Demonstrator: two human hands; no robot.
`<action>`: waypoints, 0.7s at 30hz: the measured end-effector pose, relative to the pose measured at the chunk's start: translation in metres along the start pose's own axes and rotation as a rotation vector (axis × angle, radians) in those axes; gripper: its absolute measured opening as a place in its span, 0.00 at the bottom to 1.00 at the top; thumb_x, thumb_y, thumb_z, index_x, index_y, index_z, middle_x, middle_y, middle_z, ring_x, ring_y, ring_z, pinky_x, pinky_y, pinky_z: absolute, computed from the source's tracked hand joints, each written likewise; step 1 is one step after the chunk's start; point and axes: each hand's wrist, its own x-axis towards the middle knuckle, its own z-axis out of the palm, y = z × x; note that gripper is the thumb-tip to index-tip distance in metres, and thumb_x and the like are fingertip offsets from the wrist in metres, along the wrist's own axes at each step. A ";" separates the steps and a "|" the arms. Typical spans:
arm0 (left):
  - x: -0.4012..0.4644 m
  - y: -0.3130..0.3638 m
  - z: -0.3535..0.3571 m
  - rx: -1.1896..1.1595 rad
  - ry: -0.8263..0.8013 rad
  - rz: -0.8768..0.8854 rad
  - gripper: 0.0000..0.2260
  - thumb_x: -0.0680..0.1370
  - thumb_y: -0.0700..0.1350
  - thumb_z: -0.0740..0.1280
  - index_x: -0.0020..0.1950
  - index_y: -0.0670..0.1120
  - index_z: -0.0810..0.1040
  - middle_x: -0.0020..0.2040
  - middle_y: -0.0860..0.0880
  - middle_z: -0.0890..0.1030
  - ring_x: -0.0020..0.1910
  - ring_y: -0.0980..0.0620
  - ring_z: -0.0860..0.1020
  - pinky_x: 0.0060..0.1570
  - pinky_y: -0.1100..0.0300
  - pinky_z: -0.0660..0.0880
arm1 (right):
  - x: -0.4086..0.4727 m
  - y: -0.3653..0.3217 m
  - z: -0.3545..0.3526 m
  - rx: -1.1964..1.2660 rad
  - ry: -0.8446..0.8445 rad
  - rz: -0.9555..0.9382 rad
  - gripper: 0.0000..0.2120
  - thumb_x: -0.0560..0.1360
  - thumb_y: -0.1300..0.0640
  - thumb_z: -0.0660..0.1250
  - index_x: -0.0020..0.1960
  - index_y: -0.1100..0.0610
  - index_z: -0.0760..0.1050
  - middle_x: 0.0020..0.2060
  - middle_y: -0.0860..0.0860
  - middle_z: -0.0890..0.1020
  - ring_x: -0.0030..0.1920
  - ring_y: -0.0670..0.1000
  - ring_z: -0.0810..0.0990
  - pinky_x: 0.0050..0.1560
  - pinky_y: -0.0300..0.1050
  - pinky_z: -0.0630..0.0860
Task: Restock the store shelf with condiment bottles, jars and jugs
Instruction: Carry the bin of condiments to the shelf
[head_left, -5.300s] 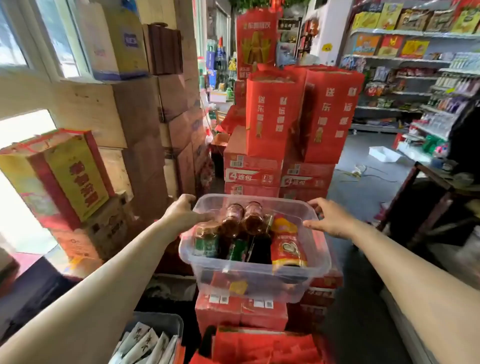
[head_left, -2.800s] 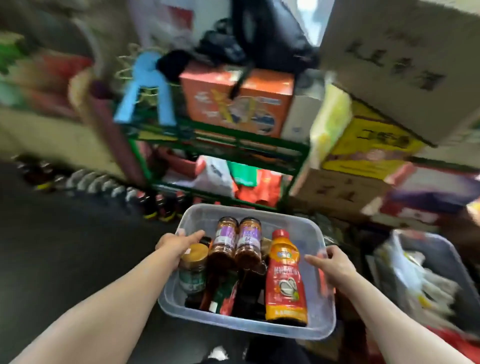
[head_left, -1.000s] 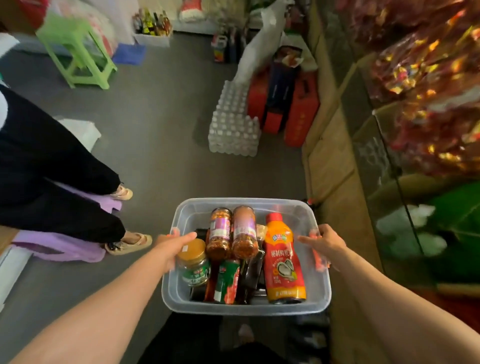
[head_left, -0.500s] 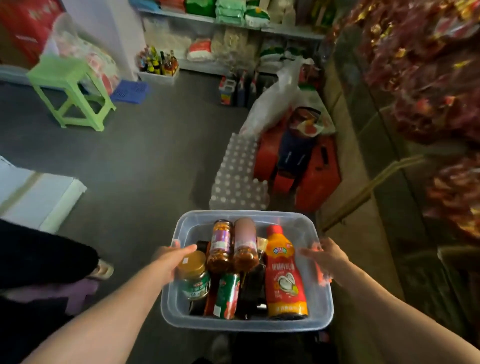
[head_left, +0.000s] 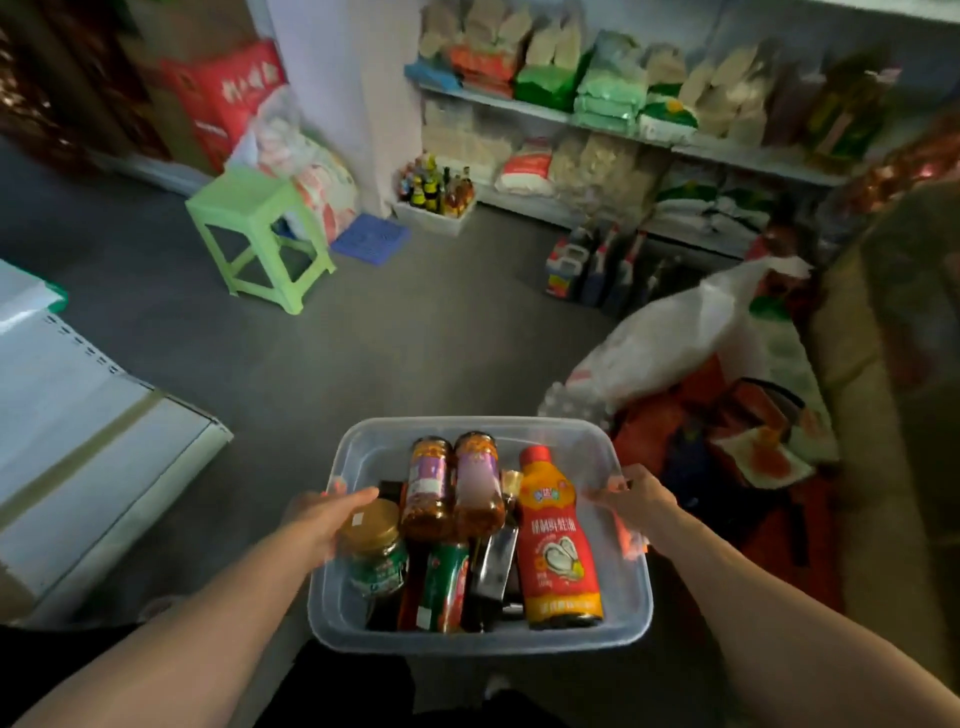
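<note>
Condiment bottles (head_left: 558, 540) ride between both hands | left hand (head_left: 317, 522), right hand (head_left: 636, 501) grip tub (head_left: 467, 636) rims | keep level, walk smoothly

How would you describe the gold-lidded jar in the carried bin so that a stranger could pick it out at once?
Start at the clear plastic bin held between both hands. Look at its left side, beside the left hand. There sits a short jar with a green label, the only one with a wide gold lid.

Both forearms are bare, sleeveless to the frame edge; dark clothing below.
</note>
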 end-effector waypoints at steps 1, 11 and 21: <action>0.014 0.019 0.001 0.010 0.019 -0.001 0.29 0.71 0.47 0.77 0.69 0.42 0.73 0.61 0.45 0.77 0.45 0.46 0.78 0.33 0.56 0.71 | 0.020 -0.024 -0.003 -0.026 -0.008 -0.030 0.32 0.72 0.43 0.76 0.69 0.57 0.71 0.62 0.57 0.79 0.59 0.59 0.79 0.50 0.51 0.77; 0.230 0.254 0.009 0.094 -0.074 -0.036 0.35 0.72 0.50 0.77 0.74 0.45 0.67 0.70 0.39 0.71 0.64 0.37 0.72 0.61 0.42 0.72 | 0.210 -0.239 0.001 0.030 0.007 0.057 0.29 0.73 0.44 0.75 0.69 0.55 0.71 0.60 0.55 0.77 0.56 0.55 0.78 0.55 0.51 0.79; 0.382 0.525 0.047 0.077 -0.077 -0.015 0.32 0.70 0.47 0.78 0.72 0.47 0.72 0.67 0.44 0.76 0.59 0.42 0.80 0.52 0.49 0.78 | 0.400 -0.437 -0.042 0.122 0.061 0.112 0.33 0.69 0.41 0.78 0.69 0.50 0.72 0.53 0.50 0.77 0.43 0.50 0.78 0.34 0.44 0.76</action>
